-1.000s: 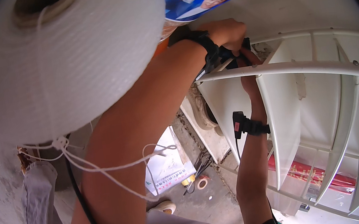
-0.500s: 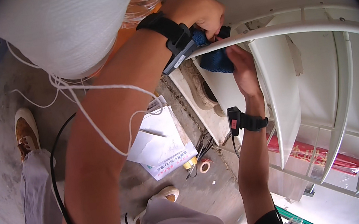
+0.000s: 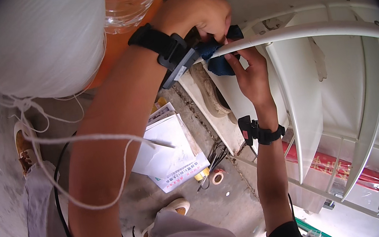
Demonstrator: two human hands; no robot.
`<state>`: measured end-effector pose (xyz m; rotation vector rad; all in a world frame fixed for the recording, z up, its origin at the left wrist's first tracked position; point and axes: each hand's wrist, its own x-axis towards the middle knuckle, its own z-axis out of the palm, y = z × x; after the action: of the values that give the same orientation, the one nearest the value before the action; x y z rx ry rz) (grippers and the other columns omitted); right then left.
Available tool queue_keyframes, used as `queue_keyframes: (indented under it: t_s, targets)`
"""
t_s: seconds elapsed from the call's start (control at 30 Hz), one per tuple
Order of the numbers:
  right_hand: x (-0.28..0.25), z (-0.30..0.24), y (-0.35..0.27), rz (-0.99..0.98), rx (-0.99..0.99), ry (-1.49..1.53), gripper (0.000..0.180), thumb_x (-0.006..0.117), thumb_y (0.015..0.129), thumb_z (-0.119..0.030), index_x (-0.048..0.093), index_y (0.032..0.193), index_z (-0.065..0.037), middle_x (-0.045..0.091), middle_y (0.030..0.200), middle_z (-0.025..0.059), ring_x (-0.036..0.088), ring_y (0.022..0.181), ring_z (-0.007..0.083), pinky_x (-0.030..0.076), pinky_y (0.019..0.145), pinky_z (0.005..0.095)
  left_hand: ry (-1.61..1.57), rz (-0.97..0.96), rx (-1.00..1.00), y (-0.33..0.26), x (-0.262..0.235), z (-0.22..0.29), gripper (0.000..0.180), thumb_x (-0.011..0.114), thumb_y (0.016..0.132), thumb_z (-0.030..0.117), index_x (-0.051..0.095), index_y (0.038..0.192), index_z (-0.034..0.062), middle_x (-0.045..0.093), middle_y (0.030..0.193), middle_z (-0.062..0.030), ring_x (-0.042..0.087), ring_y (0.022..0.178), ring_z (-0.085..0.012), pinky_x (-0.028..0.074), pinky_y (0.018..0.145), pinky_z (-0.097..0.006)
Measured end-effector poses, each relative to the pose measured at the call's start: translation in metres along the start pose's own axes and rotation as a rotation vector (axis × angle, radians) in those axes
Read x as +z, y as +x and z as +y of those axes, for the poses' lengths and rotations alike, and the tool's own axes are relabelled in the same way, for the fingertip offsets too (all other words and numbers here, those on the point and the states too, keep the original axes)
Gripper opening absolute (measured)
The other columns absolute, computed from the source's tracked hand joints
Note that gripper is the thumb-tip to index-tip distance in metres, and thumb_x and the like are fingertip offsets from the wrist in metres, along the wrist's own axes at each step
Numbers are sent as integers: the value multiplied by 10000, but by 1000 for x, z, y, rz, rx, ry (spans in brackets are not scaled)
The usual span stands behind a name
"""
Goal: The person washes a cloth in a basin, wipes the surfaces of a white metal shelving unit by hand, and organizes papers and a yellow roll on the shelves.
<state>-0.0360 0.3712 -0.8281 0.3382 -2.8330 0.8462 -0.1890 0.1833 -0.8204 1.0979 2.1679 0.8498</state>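
A dark blue cloth (image 3: 221, 66) shows on both sides of the curved white rail (image 3: 304, 31) of a rack. My left hand (image 3: 213, 14) reaches over the far side of the rail, its fingers bent and pinching the cloth. From the near side, my right hand (image 3: 251, 73) has its thumb and fingers closed on the cloth beside the rail. Part of the right fingertips is hidden behind the rail. Black straps with small devices sit on both my wrists.
White shelf panels (image 3: 298, 101) fill the right, with red packages (image 3: 335, 165) below. A big white bag (image 3: 34, 44) with loose string (image 3: 83, 135) hangs at upper left, across my left arm. Papers (image 3: 166, 144), a tape roll (image 3: 217, 177) and cables (image 3: 217, 153) lie on the floor.
Both hands stay at the rail with the cloth, their fingers shifted slightly. The white bag appears farther left, and its string hangs lower across my left arm.
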Motion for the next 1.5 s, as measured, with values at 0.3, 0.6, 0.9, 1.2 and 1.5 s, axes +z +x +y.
queue_keyframes:
  t_s: [0.3,0.6,0.9,1.2,1.5]
  targets:
    - [-14,5,8,-47,28,-198,253,755,1037,-41,753,1289,-12,750,1314,133,697,1240,280,510,1104,394,132,-1,-72,18,-25,31,283,826,885,137,832,1156,55,833,1082,-177,803,986,-356,619,818,-466]
    - [-40,67,32,164,94,-111,259,750,1047,-68,750,1299,-10,747,1317,128,690,1228,270,509,1100,389,145,181,-14,95,-28,45,330,817,867,113,835,1190,51,830,1101,-174,807,989,-350,642,826,-480]
    - [-53,90,53,281,88,-102,272,747,1052,-92,750,1311,-10,756,1293,123,694,1201,258,515,1086,384,233,240,82,138,-30,54,283,718,913,104,861,1153,64,812,1170,-213,781,1060,-408,618,929,-496]
    - [-59,68,35,306,111,-102,287,744,1057,-115,750,1324,-9,765,1269,117,698,1173,247,522,1073,379,-29,462,263,153,-13,36,411,615,1007,129,755,1394,133,771,1336,-172,734,1237,-383,592,1024,-474]
    - [-63,58,0,346,136,-91,304,740,1061,-138,750,1336,-9,773,1244,112,702,1146,236,528,1059,375,-87,368,280,126,-11,49,393,510,1081,193,788,1330,70,759,1364,-202,727,1243,-398,564,1064,-476]
